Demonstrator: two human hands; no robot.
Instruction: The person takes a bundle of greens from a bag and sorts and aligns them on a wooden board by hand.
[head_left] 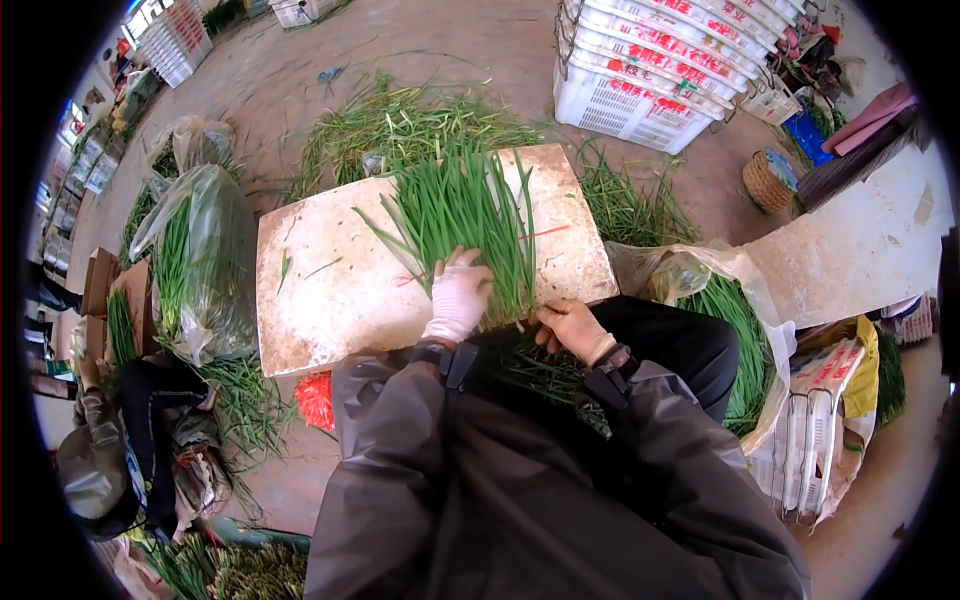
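A spread-out heap of long green stalks (460,205) lies on a worn white board (330,290) across my lap, its tips hanging over the far edge. My left hand (461,296), in a pale glove, rests on the lower left part of the stalks with its fingers bent over them. At the board's near edge, by the cut ends, my right hand (573,330) has its fingers curled together; whatever they may pinch is too small to make out. Two thin red strips lie on the board, one right of the stalks, one partly under them.
Loose stalks (400,130) cover the floor beyond the board. Stacked white crates (640,95) stand at the back right. Bags of stalks flank me, one left (225,260), one right (740,330). A co-worker (100,460) sits at far left; a basket (768,182) is at right.
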